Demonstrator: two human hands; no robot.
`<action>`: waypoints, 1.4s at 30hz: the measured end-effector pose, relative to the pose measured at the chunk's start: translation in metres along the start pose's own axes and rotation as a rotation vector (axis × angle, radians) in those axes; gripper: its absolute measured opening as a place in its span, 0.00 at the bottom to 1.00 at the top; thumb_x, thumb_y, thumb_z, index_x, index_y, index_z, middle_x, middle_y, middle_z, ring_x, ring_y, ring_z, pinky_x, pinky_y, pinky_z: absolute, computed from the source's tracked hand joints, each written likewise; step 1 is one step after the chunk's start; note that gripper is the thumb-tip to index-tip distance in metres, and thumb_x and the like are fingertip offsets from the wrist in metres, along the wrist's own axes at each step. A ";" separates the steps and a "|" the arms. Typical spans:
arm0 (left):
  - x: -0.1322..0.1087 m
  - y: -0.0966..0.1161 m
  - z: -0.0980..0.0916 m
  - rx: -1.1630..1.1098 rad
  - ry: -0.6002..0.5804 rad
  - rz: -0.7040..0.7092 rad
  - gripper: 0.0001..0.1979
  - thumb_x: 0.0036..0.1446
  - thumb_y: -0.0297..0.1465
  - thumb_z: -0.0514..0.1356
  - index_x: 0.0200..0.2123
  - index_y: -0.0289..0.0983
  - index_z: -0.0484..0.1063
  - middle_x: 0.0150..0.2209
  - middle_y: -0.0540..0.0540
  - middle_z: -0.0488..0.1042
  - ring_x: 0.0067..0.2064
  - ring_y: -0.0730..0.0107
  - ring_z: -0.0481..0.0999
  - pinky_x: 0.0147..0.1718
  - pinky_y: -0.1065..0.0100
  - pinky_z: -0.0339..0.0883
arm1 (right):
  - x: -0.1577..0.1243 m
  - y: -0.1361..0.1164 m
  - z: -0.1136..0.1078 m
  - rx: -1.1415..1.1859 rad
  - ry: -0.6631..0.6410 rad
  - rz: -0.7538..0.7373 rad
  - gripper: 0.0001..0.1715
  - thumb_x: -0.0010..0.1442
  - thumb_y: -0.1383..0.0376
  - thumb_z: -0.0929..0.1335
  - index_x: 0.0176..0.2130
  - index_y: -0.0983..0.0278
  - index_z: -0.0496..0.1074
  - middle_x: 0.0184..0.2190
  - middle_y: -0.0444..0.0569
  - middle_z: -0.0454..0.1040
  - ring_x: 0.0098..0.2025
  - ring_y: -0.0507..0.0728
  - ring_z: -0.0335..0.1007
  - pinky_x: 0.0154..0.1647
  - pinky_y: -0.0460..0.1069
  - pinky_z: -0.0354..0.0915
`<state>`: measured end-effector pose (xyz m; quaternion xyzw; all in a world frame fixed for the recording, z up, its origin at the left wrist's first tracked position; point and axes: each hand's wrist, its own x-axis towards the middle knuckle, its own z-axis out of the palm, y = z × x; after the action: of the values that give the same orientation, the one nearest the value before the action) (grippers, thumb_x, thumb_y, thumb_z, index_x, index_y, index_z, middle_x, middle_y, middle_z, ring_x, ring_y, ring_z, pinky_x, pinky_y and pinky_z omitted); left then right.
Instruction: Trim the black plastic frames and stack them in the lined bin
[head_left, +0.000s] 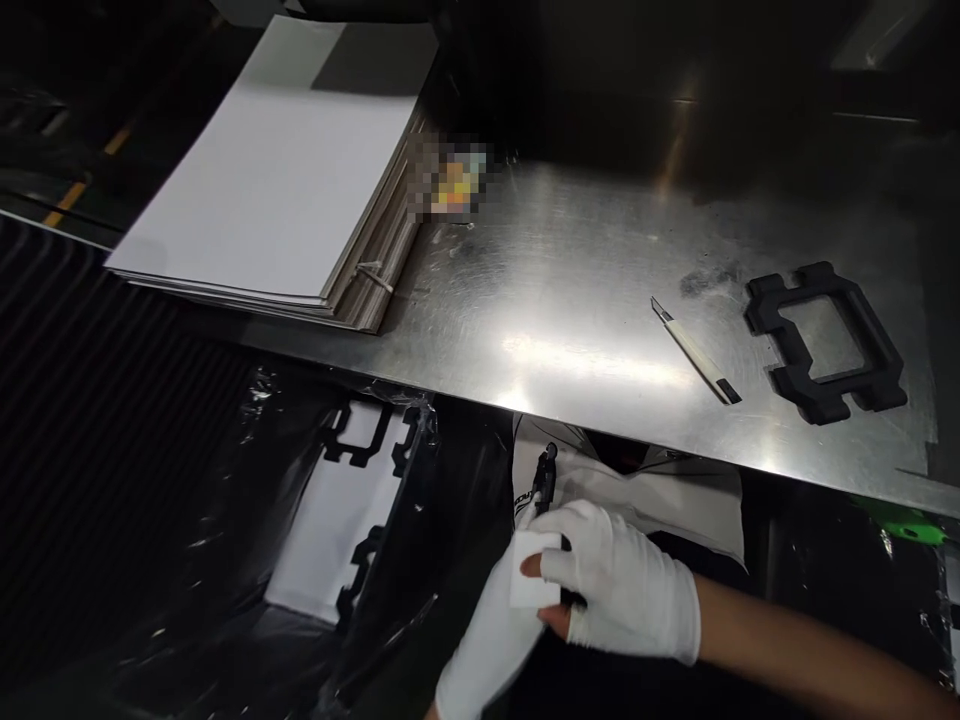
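Observation:
Both hands wear white gloves and meet below the near edge of the steel table. My right hand reaches in from the right, its bare fingertips pinching a small white square piece. From the bottom of the view, my left hand closes against the same piece on its left side; its fingers are partly hidden by the right hand. A black pen-like object sticks up just above the hands, against a white garment.
On the table lie a thick stack of white sheets at far left, a slim utility knife and a black frame-shaped part at right. Below left, black plastic film holds a white sheet with more black frames.

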<state>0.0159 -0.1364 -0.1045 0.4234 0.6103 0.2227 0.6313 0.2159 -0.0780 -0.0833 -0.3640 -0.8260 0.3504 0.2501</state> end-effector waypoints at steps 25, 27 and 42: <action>0.009 0.003 0.006 0.022 -0.002 0.028 0.32 0.59 0.30 0.65 0.67 0.38 0.70 0.66 0.36 0.74 0.70 0.42 0.70 0.73 0.43 0.58 | 0.000 0.012 -0.010 0.087 -0.079 -0.023 0.18 0.63 0.62 0.77 0.52 0.58 0.78 0.58 0.50 0.77 0.56 0.61 0.74 0.53 0.56 0.77; 0.010 0.005 0.007 0.047 0.010 0.028 0.36 0.57 0.25 0.63 0.69 0.40 0.67 0.65 0.38 0.75 0.69 0.45 0.71 0.72 0.46 0.61 | 0.000 0.014 -0.012 -0.075 -0.077 0.020 0.15 0.65 0.66 0.75 0.52 0.60 0.78 0.58 0.55 0.77 0.56 0.64 0.73 0.52 0.59 0.77; 0.015 0.013 0.007 -0.035 -0.011 0.027 0.26 0.53 0.27 0.65 0.57 0.40 0.76 0.58 0.40 0.79 0.59 0.47 0.78 0.65 0.49 0.70 | 0.005 0.020 -0.015 0.105 -0.126 -0.045 0.15 0.64 0.62 0.77 0.50 0.59 0.79 0.57 0.50 0.78 0.54 0.61 0.75 0.52 0.56 0.78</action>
<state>0.0278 -0.1191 -0.1030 0.4217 0.5969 0.2396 0.6391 0.2316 -0.0582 -0.0888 -0.3090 -0.8284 0.4097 0.2244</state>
